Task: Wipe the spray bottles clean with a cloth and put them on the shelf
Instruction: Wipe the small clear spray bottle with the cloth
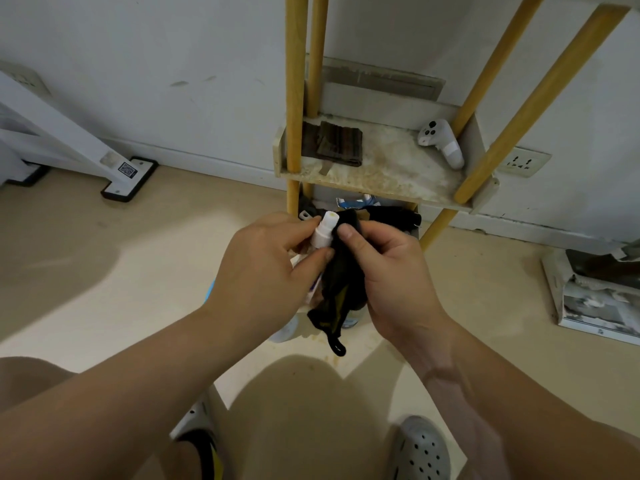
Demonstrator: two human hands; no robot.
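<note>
My left hand point(266, 268) grips a small white spray bottle point(323, 230) upright, its cap poking out above my fingers. My right hand point(388, 271) presses a black cloth point(337, 289) against the bottle's right side, and the cloth hangs down below both hands. Both hands are in front of the wooden shelf point(381, 181), whose dirty white board is just above them. Other bottles point(285, 330) on the floor show partly below my hands, mostly hidden.
On the shelf board lie a folded dark cloth point(337, 143) and a white controller point(441, 142). Yellow wooden poles point(294, 81) frame the shelf. Dark items sit on the lower level point(388, 213). A white stand base point(128, 180) is left, a torn box point(595, 296) right.
</note>
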